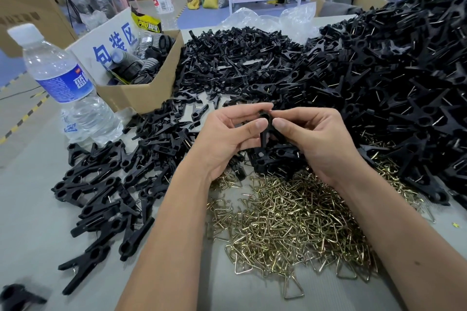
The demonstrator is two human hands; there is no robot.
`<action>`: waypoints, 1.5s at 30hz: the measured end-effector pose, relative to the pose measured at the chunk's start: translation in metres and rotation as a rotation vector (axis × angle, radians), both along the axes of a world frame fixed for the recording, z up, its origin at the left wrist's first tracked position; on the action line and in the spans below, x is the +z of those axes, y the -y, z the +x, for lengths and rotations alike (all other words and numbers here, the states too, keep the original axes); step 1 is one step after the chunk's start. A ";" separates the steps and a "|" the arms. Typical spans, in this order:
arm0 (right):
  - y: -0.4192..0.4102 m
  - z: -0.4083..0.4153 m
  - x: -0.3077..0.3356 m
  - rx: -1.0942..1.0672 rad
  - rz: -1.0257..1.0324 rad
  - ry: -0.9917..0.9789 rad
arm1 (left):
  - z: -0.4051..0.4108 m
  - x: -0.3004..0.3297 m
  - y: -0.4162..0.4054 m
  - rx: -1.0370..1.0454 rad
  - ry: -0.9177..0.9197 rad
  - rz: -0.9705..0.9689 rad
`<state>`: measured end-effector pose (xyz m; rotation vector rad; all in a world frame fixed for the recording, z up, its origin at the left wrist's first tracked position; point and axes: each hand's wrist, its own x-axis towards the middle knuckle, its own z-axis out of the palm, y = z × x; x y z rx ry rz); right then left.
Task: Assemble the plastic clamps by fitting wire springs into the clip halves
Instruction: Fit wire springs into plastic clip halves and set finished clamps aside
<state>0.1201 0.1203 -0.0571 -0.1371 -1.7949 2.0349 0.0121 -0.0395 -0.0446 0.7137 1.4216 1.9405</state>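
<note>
Both hands meet above the table's middle, gripping one black plastic clamp (265, 131) between them. My left hand (227, 139) pinches it from the left with thumb and fingers. My right hand (318, 139) pinches it from the right. Whether a spring sits in it is hidden by the fingers. Below the hands lies a heap of brass-coloured wire springs (290, 222). A pile of loose black clip halves (240, 58) fills the far middle. Assembled clamps (108, 192) are spread at the left, and a tall heap of them (404, 78) rises at the right.
A water bottle (65, 88) stands at the left, with an open cardboard box (141, 91) of black parts behind it. A second bottle (161, 0) stands further back. Clear plastic bags (273, 20) lie past the piles. The grey table (30, 197) shows at the near left.
</note>
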 end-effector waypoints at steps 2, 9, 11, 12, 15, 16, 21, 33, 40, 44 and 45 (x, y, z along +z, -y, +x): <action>0.001 -0.001 0.003 -0.093 0.082 0.008 | -0.002 0.001 0.003 0.035 -0.057 0.006; 0.015 0.007 0.027 0.061 0.914 0.150 | -0.025 -0.002 0.022 0.335 -0.063 0.088; 0.028 0.007 0.033 0.209 1.259 0.322 | -0.027 -0.004 0.021 0.379 -0.075 0.083; 0.035 0.007 0.034 0.232 1.395 0.379 | -0.027 -0.005 0.020 0.391 -0.082 0.074; 0.052 0.003 0.039 0.260 1.570 0.459 | -0.026 -0.007 0.017 0.409 -0.092 0.044; 0.054 0.001 0.042 0.274 1.586 0.474 | -0.025 -0.007 0.016 0.413 -0.090 0.037; 0.049 -0.003 0.042 0.347 1.558 0.423 | -0.026 -0.007 0.016 0.425 -0.070 0.020; 0.052 -0.005 0.025 0.384 1.541 0.273 | -0.029 -0.009 0.018 0.420 -0.043 0.056; 0.025 -0.001 0.019 0.033 0.537 0.167 | -0.032 -0.010 0.023 0.409 -0.081 0.059; 0.006 -0.006 0.004 -0.130 0.238 0.138 | -0.034 -0.012 0.024 0.365 -0.144 -0.005; 0.003 -0.007 0.001 -0.156 0.225 0.119 | -0.034 -0.012 0.024 0.328 -0.166 -0.024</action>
